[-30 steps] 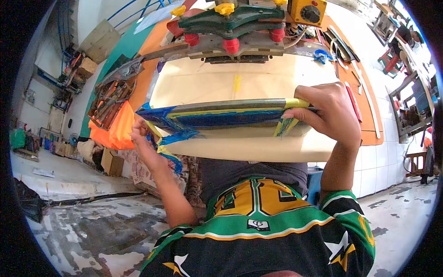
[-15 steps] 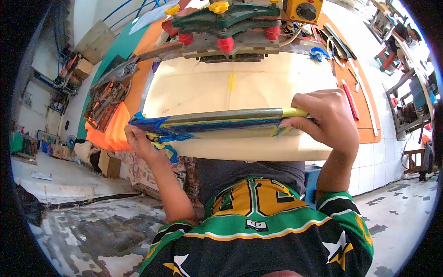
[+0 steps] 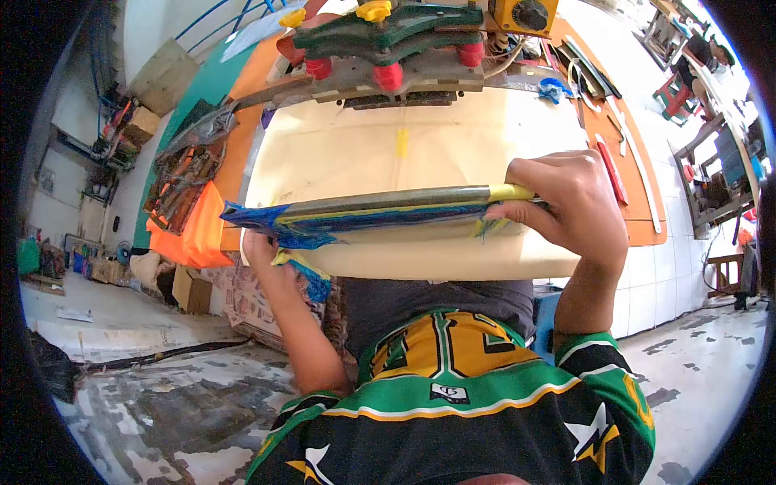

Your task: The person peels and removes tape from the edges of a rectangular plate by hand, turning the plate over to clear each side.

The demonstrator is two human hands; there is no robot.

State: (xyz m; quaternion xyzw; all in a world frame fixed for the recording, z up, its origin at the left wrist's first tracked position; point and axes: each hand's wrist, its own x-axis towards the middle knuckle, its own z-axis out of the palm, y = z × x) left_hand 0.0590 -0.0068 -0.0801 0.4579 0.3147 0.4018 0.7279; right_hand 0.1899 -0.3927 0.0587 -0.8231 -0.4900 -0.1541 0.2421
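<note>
A long screen-printing frame [image 3: 388, 196], seen nearly edge-on, is raised above the pale board in front of me. Blue and yellow tape covers much of its side. My right hand [image 3: 570, 198] pinches the yellow-taped right end between thumb and fingers. Below the left corner, my left hand [image 3: 263, 252] is closed at the loose blue and yellow tape [image 3: 315, 283], which hangs crumpled beside the wrist. Blue wrapping at the corner partly hides the left fingertips.
Behind the board [image 3: 323, 153] stands a press [image 3: 388, 40] with green arms and red and yellow knobs. A tool tray [image 3: 186, 174] and orange cloth [image 3: 194, 230] lie left. A red-handled tool [image 3: 612, 170] and white strip [image 3: 643, 170] lie right.
My left hand has shifted right and slightly down under the frame's corner, and the hanging tape has moved with it. My right hand keeps its grip. The view has shifted slightly.
</note>
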